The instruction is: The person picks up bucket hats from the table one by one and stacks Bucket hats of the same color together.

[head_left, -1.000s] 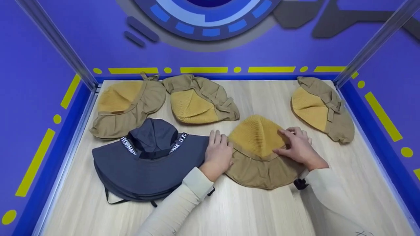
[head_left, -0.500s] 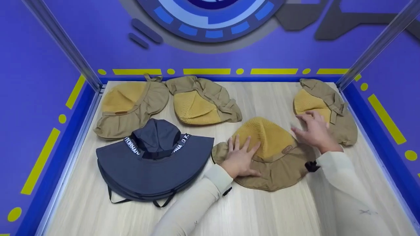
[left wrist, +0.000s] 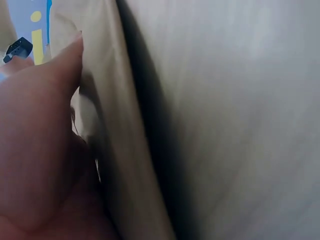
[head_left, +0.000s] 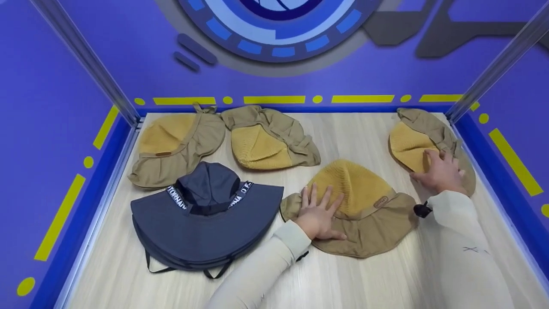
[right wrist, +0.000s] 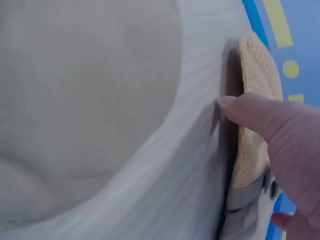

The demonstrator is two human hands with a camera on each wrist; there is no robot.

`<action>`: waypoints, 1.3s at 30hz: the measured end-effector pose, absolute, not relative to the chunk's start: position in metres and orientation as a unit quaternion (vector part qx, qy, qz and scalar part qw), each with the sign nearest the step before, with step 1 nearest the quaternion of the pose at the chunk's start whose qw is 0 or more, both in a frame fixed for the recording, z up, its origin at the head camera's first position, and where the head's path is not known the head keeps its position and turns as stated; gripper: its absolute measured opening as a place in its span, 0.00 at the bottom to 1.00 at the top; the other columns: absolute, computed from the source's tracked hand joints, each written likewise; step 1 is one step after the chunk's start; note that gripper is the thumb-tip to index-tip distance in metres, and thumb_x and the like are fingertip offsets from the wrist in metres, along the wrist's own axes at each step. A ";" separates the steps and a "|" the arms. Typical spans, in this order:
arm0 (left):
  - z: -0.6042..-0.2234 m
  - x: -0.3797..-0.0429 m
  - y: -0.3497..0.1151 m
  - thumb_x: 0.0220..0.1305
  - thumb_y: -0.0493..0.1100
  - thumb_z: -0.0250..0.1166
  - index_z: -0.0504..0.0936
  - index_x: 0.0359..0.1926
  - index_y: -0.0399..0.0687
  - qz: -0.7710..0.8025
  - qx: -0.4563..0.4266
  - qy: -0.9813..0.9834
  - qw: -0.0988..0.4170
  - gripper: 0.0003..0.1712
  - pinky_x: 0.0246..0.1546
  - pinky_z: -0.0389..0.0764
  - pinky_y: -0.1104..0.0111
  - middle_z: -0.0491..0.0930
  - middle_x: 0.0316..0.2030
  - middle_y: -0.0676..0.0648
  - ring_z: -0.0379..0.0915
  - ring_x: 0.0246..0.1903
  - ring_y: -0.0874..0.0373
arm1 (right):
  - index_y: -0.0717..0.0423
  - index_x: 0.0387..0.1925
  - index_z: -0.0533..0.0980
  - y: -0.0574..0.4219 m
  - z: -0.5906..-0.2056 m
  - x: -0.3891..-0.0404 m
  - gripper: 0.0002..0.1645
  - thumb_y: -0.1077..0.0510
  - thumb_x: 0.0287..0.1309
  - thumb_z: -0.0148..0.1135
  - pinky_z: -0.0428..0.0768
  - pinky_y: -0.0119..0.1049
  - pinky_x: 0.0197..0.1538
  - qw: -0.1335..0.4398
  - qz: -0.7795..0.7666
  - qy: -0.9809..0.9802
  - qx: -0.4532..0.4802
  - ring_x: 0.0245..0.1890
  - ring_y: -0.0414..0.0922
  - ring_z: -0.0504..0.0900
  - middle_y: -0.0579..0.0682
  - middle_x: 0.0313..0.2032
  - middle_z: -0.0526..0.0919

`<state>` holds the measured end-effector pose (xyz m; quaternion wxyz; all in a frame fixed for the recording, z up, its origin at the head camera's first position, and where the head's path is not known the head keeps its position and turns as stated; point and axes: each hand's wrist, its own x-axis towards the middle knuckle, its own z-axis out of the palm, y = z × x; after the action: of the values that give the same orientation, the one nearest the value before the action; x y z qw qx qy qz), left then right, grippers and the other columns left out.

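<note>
My left hand (head_left: 318,218) lies with spread fingers on a hat with a yellow ribbed crown (head_left: 364,189) and khaki ruffled brim, front centre-right. In the left wrist view its brim (left wrist: 117,110) stands beside the thumb. My right hand (head_left: 444,172) is over a similar yellow and khaki hat (head_left: 409,143) at the far right, fingers bent onto its top and thumb out by its near edge. The right wrist view has the thumb (right wrist: 250,112) stretched across this hat's ribbed crown (right wrist: 250,150). Under the palm, part of the hat is hidden.
A stack of dark grey wide-brimmed hats (head_left: 206,234) with black straps sits at left. Behind it lie two more yellow and khaki hats, one at the back left (head_left: 165,133) and one at back centre (head_left: 259,148). Blue walls (head_left: 274,81) enclose the wooden table (head_left: 351,137).
My left hand has moved right from the front hat's left edge onto its top, fingers spreading. My right hand has let go of that hat and moved right onto the far-right one.
</note>
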<state>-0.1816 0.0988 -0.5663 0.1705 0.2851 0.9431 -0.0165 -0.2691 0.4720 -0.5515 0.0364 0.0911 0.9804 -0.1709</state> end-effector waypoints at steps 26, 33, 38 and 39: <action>-0.566 -0.183 0.098 0.45 0.83 0.50 0.30 0.72 0.72 0.010 0.275 0.942 0.191 0.61 0.67 0.31 0.41 0.26 0.74 0.51 0.19 0.71 0.37 | 0.36 0.68 0.60 0.472 -0.520 -0.259 0.27 0.43 0.70 0.37 0.65 0.59 0.62 -0.149 -0.241 0.916 0.284 0.59 0.63 0.71 0.56 0.62 0.71; -0.568 -0.182 0.096 0.45 0.83 0.50 0.30 0.72 0.72 0.020 0.273 0.943 0.188 0.61 0.67 0.31 0.40 0.26 0.74 0.51 0.18 0.71 0.37 | 0.42 0.58 0.73 0.462 -0.489 -0.252 0.24 0.41 0.68 0.41 0.75 0.56 0.53 -0.305 -0.189 0.912 0.198 0.44 0.65 0.80 0.59 0.46 0.83; -0.569 -0.182 0.097 0.45 0.83 0.51 0.30 0.72 0.72 0.023 0.279 0.942 0.184 0.61 0.67 0.31 0.40 0.27 0.74 0.50 0.19 0.71 0.37 | 0.48 0.49 0.80 0.446 -0.476 -0.244 0.22 0.40 0.64 0.51 0.81 0.48 0.44 -0.378 -0.224 0.889 0.125 0.38 0.63 0.82 0.59 0.40 0.85; -0.569 -0.182 0.098 0.45 0.83 0.51 0.30 0.72 0.72 0.022 0.280 0.942 0.183 0.61 0.67 0.31 0.40 0.27 0.74 0.51 0.19 0.71 0.37 | 0.49 0.46 0.81 0.442 -0.475 -0.242 0.21 0.41 0.63 0.53 0.81 0.40 0.43 -0.393 -0.235 0.882 0.109 0.36 0.62 0.82 0.59 0.38 0.86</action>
<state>-0.1824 0.0977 -0.5690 0.1830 0.2796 0.9423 0.0220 -0.2424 0.4417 -0.4748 -0.3930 0.1093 0.8823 -0.2349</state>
